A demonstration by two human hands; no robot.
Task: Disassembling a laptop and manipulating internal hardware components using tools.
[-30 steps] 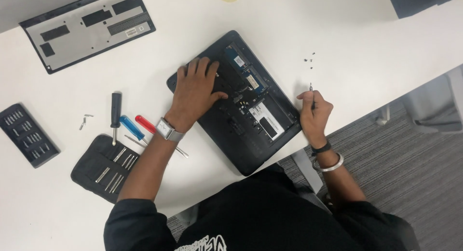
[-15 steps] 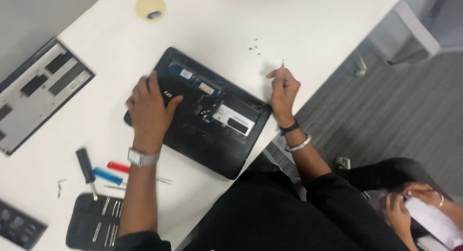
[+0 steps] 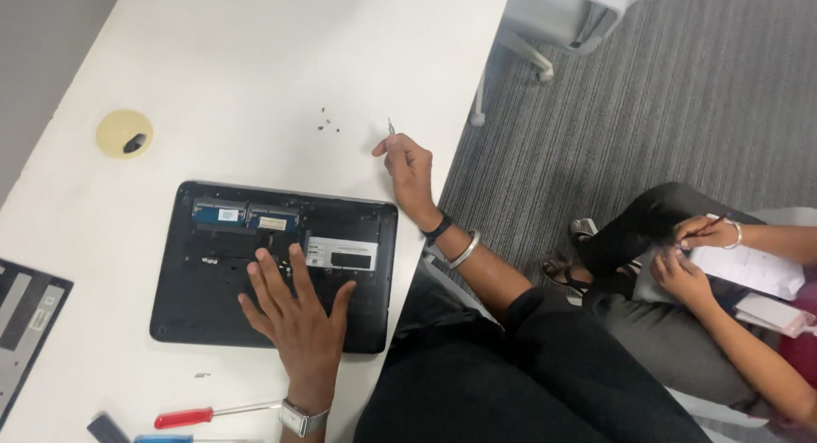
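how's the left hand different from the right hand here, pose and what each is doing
The left hand lies flat, fingers spread, on the opened black laptop; the right hand is curled and pinches a small screwdriver. The left hand rests on the laptop, while the right hand is off it, over the white table near some loose screws. The left wrist has a watch, the right a bangle and dark band. Both are bare.

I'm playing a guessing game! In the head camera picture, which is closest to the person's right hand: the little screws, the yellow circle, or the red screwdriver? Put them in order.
From the right hand:
1. Screws, just beside it on the table.
2. Yellow circle, far across the table.
3. Red screwdriver, at the near edge by the left wrist.
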